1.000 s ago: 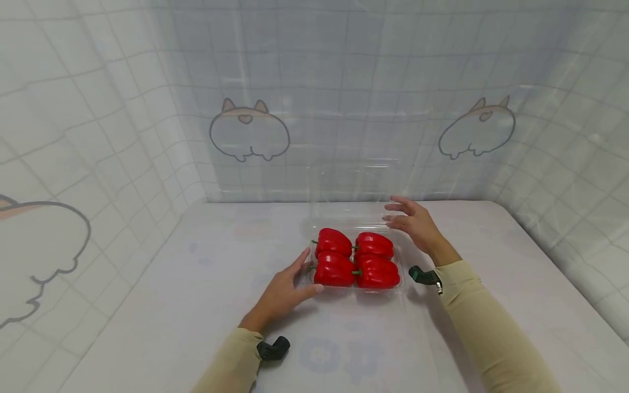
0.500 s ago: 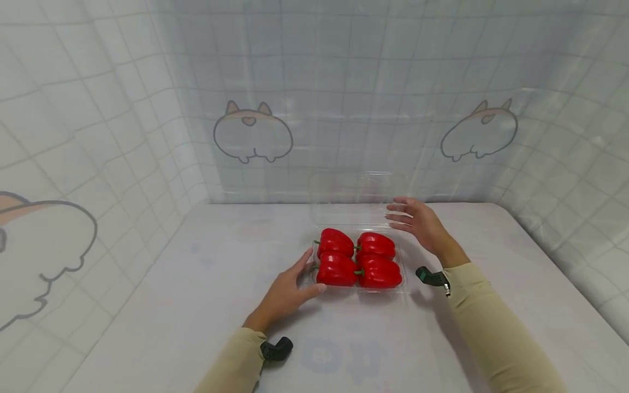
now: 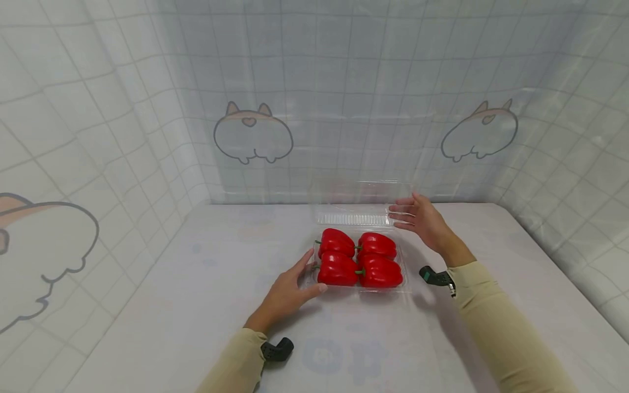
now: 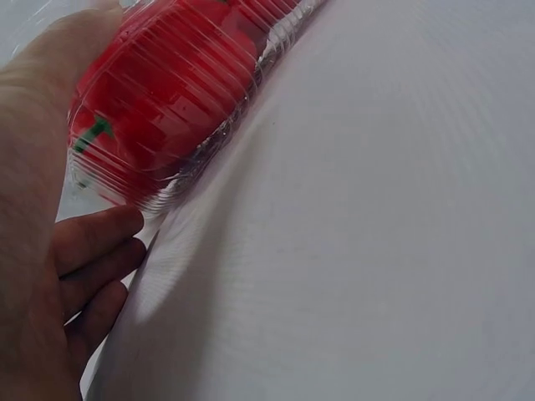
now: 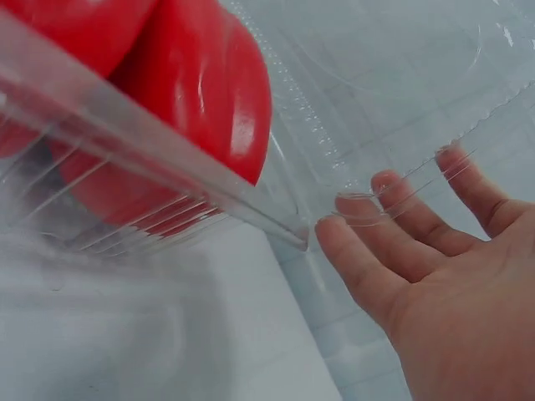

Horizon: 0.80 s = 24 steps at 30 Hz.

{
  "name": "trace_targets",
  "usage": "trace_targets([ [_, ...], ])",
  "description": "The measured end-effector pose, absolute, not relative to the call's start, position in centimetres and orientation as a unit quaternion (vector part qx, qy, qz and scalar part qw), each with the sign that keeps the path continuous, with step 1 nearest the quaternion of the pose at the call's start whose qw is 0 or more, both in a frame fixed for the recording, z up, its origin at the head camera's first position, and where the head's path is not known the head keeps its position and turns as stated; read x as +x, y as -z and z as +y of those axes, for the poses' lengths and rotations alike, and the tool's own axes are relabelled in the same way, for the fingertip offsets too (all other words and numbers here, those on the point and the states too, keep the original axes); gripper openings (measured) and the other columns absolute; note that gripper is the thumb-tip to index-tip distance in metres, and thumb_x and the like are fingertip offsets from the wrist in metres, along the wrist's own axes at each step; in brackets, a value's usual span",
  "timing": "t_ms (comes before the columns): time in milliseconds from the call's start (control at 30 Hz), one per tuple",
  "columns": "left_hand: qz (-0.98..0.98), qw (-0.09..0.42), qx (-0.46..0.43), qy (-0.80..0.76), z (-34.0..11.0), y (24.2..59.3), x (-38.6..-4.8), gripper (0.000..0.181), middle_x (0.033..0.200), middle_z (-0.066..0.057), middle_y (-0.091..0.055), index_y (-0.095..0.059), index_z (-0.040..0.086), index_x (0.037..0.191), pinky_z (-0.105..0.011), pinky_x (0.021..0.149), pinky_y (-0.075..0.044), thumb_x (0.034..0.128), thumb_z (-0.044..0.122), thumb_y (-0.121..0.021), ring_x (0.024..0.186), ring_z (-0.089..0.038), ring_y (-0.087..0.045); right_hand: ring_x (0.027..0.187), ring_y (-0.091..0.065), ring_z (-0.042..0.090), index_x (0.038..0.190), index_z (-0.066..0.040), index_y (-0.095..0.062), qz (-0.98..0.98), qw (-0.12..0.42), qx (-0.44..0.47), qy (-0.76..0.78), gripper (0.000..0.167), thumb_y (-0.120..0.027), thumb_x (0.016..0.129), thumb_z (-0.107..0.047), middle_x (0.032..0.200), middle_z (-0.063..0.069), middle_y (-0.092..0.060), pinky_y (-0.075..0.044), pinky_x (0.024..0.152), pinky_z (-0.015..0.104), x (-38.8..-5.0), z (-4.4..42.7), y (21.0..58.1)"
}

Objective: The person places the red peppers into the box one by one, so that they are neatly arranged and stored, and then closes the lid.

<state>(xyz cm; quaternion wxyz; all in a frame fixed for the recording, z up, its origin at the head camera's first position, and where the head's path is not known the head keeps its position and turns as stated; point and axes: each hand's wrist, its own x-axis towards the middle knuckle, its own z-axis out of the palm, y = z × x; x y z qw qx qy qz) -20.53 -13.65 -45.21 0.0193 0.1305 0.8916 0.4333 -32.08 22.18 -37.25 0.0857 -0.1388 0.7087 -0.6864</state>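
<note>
A clear plastic clamshell box (image 3: 407,289) holds several red bell peppers (image 3: 339,269) with green stems. Its hinged lid (image 3: 351,203) stands raised at the back. At the front left corner, my left hand (image 3: 284,297) spreads thumb and fingers round the box. In the left wrist view, the thumb (image 4: 71,42) lies against the clear plastic wall, and other fingertips (image 4: 125,224) are beside the lower corner. My right hand (image 3: 426,222) is at the lid's right side, its fingers extended. In the right wrist view, fingertips (image 5: 389,180) touch the lid's clear edge.
The box stands on a white-covered table (image 3: 231,245). Behind it rises a grid-patterned sheet (image 3: 344,82) with cartoon animal drawings, and similar sheets close off both sides. Each wrist carries a dark camera (image 3: 277,349).
The lid's upper edge has come down in the view and looks wider. My right hand has shifted slightly right along with it. My left hand keeps its place at the box corner.
</note>
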Motion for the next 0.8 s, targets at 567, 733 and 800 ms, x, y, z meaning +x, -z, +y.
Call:
trace_targets([
  [567,0.895,0.019,0.121,-0.429,-13.3,45.1,-20.5,0.087,0.143,-0.001,-0.057,-0.026,0.044,0.157,-0.060,0.108,-0.039,0.0844,0.064,-0.069,0.138,-0.024,-0.045,0.140,-0.037,0.045,0.150,-0.001,-0.036,0.730,0.083,-0.155,0.661,0.068,-0.033,0.106,-0.053,0.152,0.028,-0.037,-0.033,0.113,0.055,-31.1,22.6,36.9],
  [733,0.899,0.020,0.116,-0.422,-13.4,45.0,-20.4,0.087,0.142,0.000,-0.058,-0.026,0.046,0.157,-0.061,0.108,-0.038,0.0839,0.067,-0.067,0.138,-0.023,-0.046,0.139,-0.037,0.044,0.149,0.003,-0.035,0.737,0.080,-0.155,0.653,0.069,-0.035,0.106,-0.051,0.151,0.027,-0.039,-0.032,0.113,0.056,-30.7,22.5,36.6],
  [800,0.900,0.019,0.115,-0.420,-13.4,45.1,-20.4,0.087,0.142,-0.001,-0.058,-0.026,0.045,0.157,-0.061,0.108,-0.038,0.0841,0.067,-0.067,0.139,-0.024,-0.045,0.139,-0.038,0.043,0.149,0.003,-0.035,0.741,0.078,-0.151,0.649,0.068,-0.036,0.106,-0.050,0.150,0.027,-0.040,-0.031,0.114,0.056,-30.6,22.4,36.5],
])
